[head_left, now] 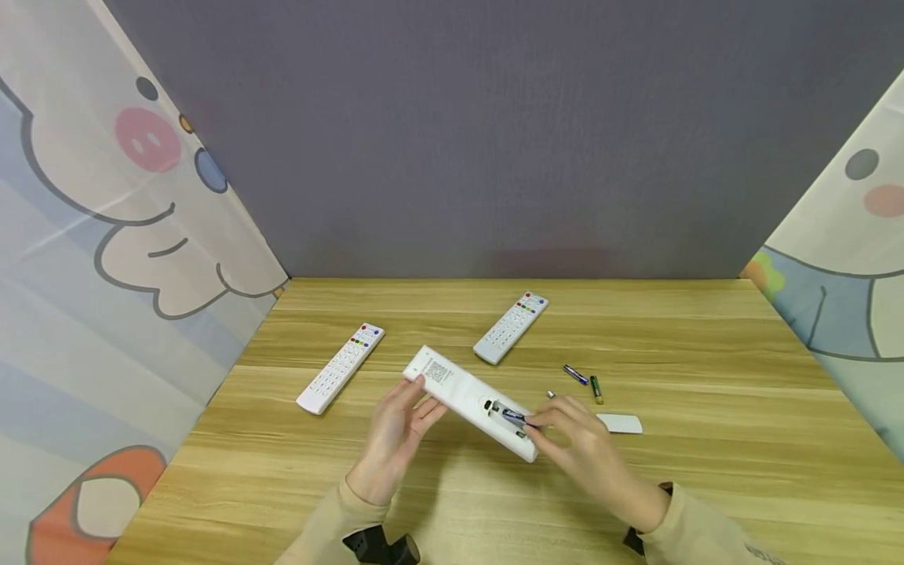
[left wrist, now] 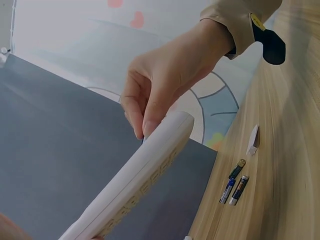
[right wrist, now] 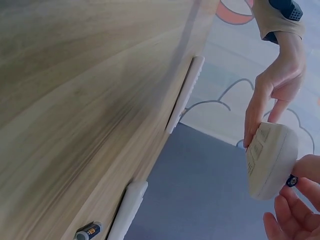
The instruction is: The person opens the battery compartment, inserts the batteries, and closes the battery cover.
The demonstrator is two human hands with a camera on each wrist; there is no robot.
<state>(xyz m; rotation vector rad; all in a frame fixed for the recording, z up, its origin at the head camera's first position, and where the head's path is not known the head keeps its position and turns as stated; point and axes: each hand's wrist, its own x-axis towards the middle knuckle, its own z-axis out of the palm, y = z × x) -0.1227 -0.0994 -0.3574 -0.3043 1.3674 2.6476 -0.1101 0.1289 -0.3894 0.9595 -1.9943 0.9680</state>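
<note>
A long white plastic remote control (head_left: pixel 459 391) is held tilted above the wood-grain table (head_left: pixel 741 471), back upward, battery bay open. The left hand (head_left: pixel 391 439) grips its code-printed end; the right hand (head_left: pixel 582 443) pinches a slim dark-blue cylindrical battery (head_left: pixel 514 416) at the bay. Near the right hand lie a flat white plastic cover (head_left: pixel 623 424) and a small green cylindrical battery (head_left: pixel 596 389); two white button-covered remotes (head_left: pixel 340 369) (head_left: pixel 511 328) lie face up beyond

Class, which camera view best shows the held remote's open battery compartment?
The head view: the back of the held remote faces that camera, exposing the battery compartment. The left wrist view shows mainly the remote's side, the right wrist view mainly its end; the compartment is hidden in both.
</note>
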